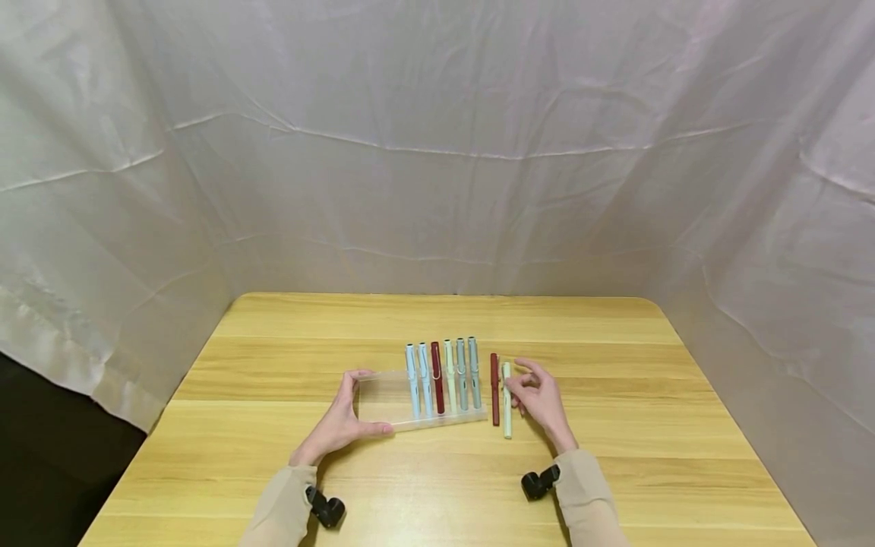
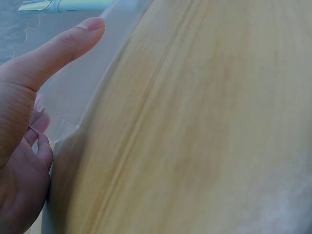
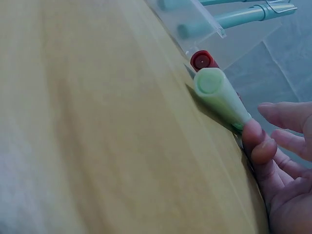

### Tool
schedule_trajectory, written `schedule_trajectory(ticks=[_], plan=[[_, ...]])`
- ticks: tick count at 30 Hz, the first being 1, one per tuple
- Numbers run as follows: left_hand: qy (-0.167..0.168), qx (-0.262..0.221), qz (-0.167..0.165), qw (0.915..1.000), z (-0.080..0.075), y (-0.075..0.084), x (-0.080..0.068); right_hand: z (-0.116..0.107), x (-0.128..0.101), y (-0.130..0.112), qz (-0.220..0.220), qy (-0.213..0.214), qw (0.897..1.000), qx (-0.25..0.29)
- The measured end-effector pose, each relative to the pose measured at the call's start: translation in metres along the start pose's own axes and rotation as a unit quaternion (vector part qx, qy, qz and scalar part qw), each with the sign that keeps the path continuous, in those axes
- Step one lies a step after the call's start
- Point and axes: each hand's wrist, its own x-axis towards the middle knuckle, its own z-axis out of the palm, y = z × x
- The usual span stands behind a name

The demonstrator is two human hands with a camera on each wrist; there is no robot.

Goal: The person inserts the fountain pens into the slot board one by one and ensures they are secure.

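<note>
A clear plastic tray (image 1: pixel 383 399) lies mid-table with several pens (image 1: pixel 444 376) side by side in its right half: pale blue, dark red, light green and grey-green. My left hand (image 1: pixel 365 401) grips the tray's left end, thumb (image 2: pixel 73 39) along the near edge (image 2: pixel 83 83) and fingers on the far edge. Right of the tray, a dark red pen (image 1: pixel 494 387) and a light green pen (image 1: pixel 506 399) lie on the wood. My right hand (image 1: pixel 519 380) rests beside the green pen (image 3: pixel 219 95), its thumb (image 3: pixel 256 139) touching the barrel and its fingers loosely bent.
The wooden table (image 1: pixel 615 425) extends on all sides of the tray. Creased white cloth (image 1: pixel 437 152) hangs behind and on both sides. Black camera mounts sit at my wrists (image 1: pixel 326 509) (image 1: pixel 540 482). The left table edge drops to a dark floor (image 1: pixel 41 471).
</note>
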Motion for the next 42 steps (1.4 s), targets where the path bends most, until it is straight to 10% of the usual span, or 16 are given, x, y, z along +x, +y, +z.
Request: schedule_trajectory(ticks=[42], plan=[[-0.002,0.017,-0.006,0.9998,0.0,-0.002,0.001,-0.007,0.011,-0.01,0.014,-0.08,0.99,-0.115]])
